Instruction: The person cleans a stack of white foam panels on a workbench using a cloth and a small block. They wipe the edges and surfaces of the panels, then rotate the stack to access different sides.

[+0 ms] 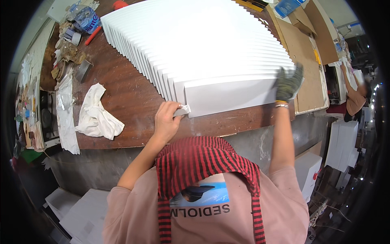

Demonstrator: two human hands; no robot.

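A fanned row of white boards (195, 49) lies on the brown table (138, 118), filling 12 o'clock from the middle of the view; the boards overlap in steps, and the nearest one shows its long front face toward the person.

The bare left hand (165, 123), just toward 9 o'clock, has its grip pinched together on a small white scrap (183, 110); the scrap sits at the left end of the nearest board, though I cannot tell whether it presses on it. The right hand (289, 84), toward 2 o'clock, wears a dark grey-green glove with a yellow cuff; its grip is apart, the thumb well away from the fingers, over the right end of that same board.

A crumpled white cloth (97, 116) lies at 9 o'clock, well apart from the left hand; a clear plastic bottle (85, 18) and a red stick (93, 35) lie between 10 and 11 o'clock; a blue container (287, 7) is toward 1 o'clock; an open cardboard box (323, 30) stands at 2 o'clock; white boxes (87, 215) sit below the table, between 7 and 8 o'clock.
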